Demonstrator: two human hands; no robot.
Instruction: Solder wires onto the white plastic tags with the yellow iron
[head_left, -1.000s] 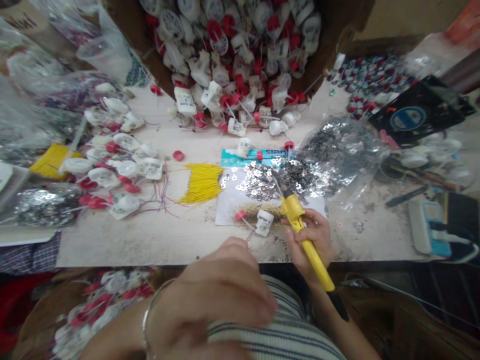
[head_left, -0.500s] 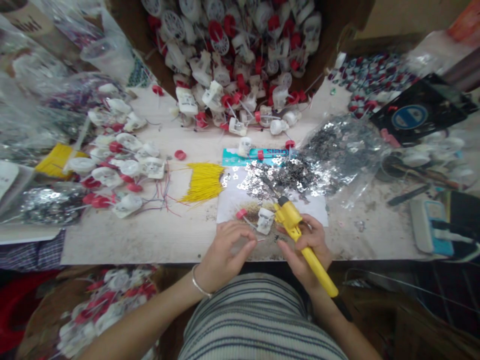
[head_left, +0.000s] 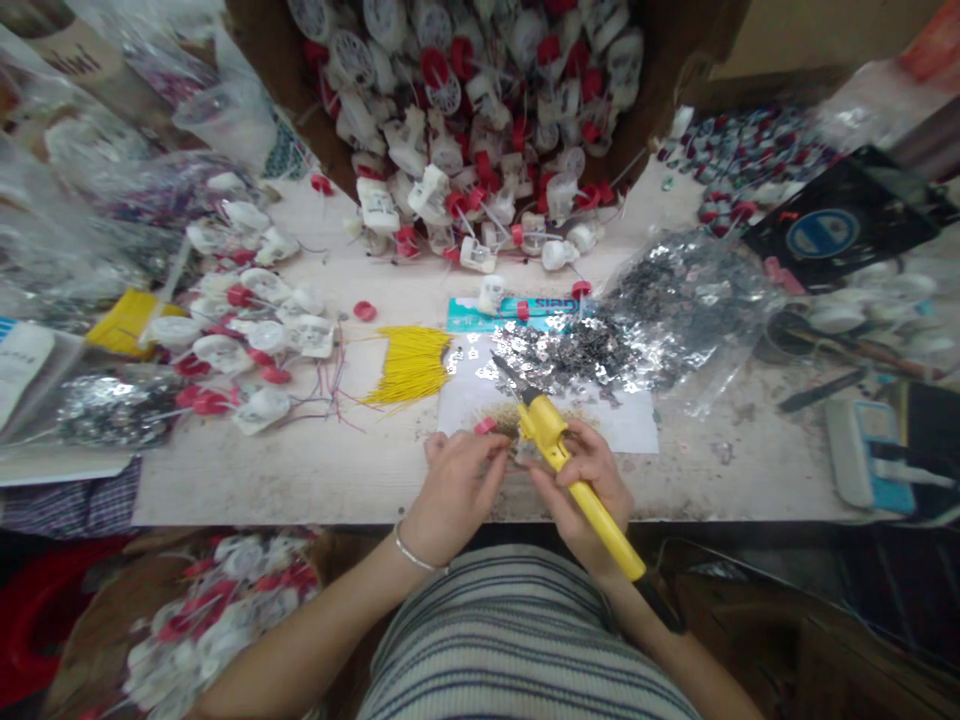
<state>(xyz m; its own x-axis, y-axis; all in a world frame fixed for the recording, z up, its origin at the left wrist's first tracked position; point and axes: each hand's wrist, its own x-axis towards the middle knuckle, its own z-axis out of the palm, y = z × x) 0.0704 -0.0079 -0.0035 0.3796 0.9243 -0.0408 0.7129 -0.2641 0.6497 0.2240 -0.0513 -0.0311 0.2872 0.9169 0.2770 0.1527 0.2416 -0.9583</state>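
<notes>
In my right hand (head_left: pixel 592 485) is a yellow soldering gun (head_left: pixel 549 428) with a black rear end, its metal tip pointing up and left over the white paper (head_left: pixel 634 425). My left hand (head_left: pixel 454 490) pinches its thumb and fingertips together just left of the gun; what they hold is hidden. A red cap (head_left: pixel 486 426) shows just beyond those fingers. The white plastic piece near it is mostly covered by my hands and the gun. Beyond the tip, small shiny metal pieces (head_left: pixel 525 345) lie heaped, beside a bundle of yellow wires (head_left: pixel 411 365).
A cardboard box (head_left: pixel 697 60) of white-and-red plastic parts stands at the back. More white parts (head_left: pixel 259 325) with thin wires lie left. A clear bag (head_left: pixel 690 300) of metal pieces, a black box (head_left: pixel 847 215) and a white-and-blue device (head_left: pixel 862 450) are on the right.
My right hand and the soldering gun have moved left and slightly up. My left hand has moved up and its fingertips have come together. The white piece is now mostly covered.
</notes>
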